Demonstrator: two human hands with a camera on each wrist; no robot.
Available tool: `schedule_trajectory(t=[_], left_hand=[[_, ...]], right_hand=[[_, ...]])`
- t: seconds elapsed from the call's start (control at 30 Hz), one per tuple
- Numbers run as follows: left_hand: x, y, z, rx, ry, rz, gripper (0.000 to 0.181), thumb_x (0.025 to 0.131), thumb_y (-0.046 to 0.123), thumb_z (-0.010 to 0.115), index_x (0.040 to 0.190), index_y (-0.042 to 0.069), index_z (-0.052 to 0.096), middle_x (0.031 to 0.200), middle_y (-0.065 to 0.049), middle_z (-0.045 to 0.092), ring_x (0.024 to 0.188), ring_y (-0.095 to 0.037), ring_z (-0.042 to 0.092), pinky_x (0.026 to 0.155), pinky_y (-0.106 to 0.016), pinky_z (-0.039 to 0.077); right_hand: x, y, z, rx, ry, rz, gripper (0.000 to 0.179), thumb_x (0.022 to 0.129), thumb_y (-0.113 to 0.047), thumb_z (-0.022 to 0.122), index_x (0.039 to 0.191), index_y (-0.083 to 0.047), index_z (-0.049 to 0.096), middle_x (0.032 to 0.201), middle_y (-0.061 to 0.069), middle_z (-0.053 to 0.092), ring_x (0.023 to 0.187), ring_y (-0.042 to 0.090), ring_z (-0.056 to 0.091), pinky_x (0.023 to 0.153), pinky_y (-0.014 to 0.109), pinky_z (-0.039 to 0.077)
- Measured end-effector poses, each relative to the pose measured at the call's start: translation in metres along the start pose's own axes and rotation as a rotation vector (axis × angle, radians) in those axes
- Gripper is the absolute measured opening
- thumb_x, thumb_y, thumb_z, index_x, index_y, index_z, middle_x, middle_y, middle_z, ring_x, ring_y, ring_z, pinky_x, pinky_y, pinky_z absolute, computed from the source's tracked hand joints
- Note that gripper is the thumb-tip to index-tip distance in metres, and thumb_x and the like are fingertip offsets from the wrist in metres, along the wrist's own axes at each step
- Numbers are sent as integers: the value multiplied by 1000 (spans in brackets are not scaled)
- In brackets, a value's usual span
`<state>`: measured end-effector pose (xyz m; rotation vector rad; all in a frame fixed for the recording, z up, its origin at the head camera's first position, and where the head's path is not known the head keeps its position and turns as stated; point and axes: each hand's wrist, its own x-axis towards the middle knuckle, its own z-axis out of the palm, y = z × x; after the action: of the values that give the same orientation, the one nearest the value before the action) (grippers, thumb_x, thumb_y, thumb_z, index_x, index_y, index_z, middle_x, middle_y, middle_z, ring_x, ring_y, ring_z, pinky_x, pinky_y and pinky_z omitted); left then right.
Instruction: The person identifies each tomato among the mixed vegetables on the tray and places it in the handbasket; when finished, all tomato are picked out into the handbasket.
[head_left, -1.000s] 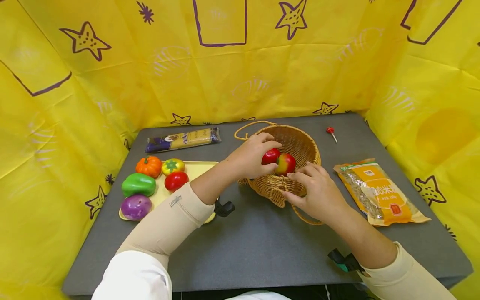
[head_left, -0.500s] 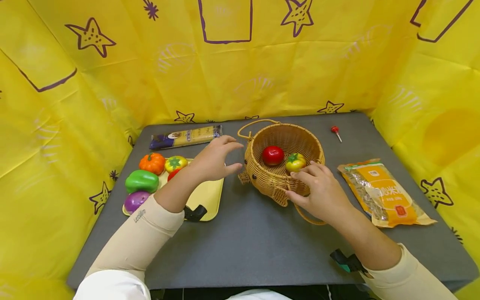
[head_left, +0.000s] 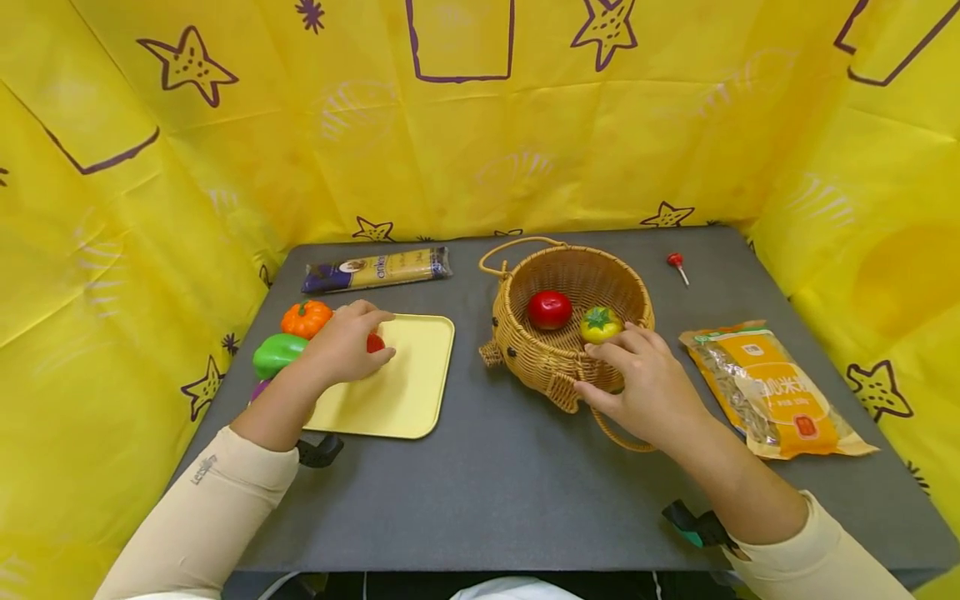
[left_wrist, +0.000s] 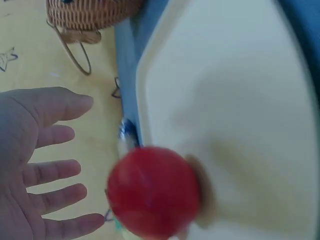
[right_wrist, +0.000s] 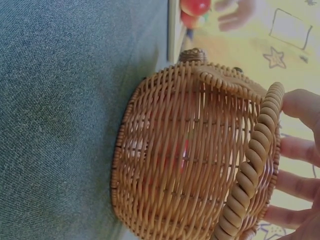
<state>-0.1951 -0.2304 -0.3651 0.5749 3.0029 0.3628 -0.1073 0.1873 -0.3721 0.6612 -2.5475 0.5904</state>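
My left hand [head_left: 347,346], fingers spread and slightly bent, hovers over the pale yellow tray [head_left: 420,408]. A glossy red toy tomato [left_wrist: 152,192] sits under it, apart from the fingers in the left wrist view. A wicker basket [head_left: 536,362] shaped like a pig's head holds a red toy tomato [head_left: 550,309] and a yellow one with a green calyx [head_left: 600,325]. My right hand [head_left: 648,387] is at the basket's near right rim, fingers toward the inside and thumb outside. In the right wrist view its fingers look straight and spread beside the twisted handle [right_wrist: 252,157].
On the tray's left side lie a toy pumpkin [head_left: 306,318], a green pepper [head_left: 276,356] and a purple vegetable [head_left: 259,389], partly hidden by the left arm. A spaghetti pack [head_left: 378,268] lies behind. Rightward are a lollipop [head_left: 677,265] and a grain bag [head_left: 780,392].
My left hand has let go of a toy tomato in the basket and moved left over the tray. The yellow one turned its green calyx upward. My right hand has stayed at the rim.
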Motion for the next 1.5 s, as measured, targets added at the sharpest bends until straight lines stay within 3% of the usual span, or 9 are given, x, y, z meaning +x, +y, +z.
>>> schedule_trajectory(t=[0.33,0.8,1.07,1.27,1.5], left_hand=[[-14,-25,15,3,-39,-53,56,86,22,80,136,4,63,132,-29,53,113,-48,53,93,-61,53],[-17,-30,23,-24,2,-42,56,84,15,81,136,3,63,128,-27,55,112,-46,56,97,-61,50],[-12,-19,18,-89,13,-45,56,87,22,80,137,5,62,130,-23,55,114,-42,57,99,-59,51],[-3,-2,9,-164,37,-47,58,88,25,80,140,7,60,131,-19,55,115,-41,58,96,-58,54],[14,26,-7,-237,83,23,58,89,28,79,141,9,60,134,-16,55,115,-38,58,91,-53,57]], right_hand=[[0,-1,-1,-5,-5,14,44,74,-29,92,110,-6,78,104,16,69,117,53,59,96,66,49],[0,-1,-1,-10,-26,32,44,75,-30,91,111,-7,78,106,17,69,119,53,58,97,66,49],[0,0,0,-10,-17,22,45,75,-31,91,110,-6,78,106,18,69,118,53,58,98,66,49],[-1,0,-1,-11,-19,15,45,75,-30,91,111,-6,78,106,18,69,118,53,59,98,65,48],[0,0,-1,-13,-21,15,45,75,-30,91,111,-6,78,108,19,69,119,53,59,99,65,48]])
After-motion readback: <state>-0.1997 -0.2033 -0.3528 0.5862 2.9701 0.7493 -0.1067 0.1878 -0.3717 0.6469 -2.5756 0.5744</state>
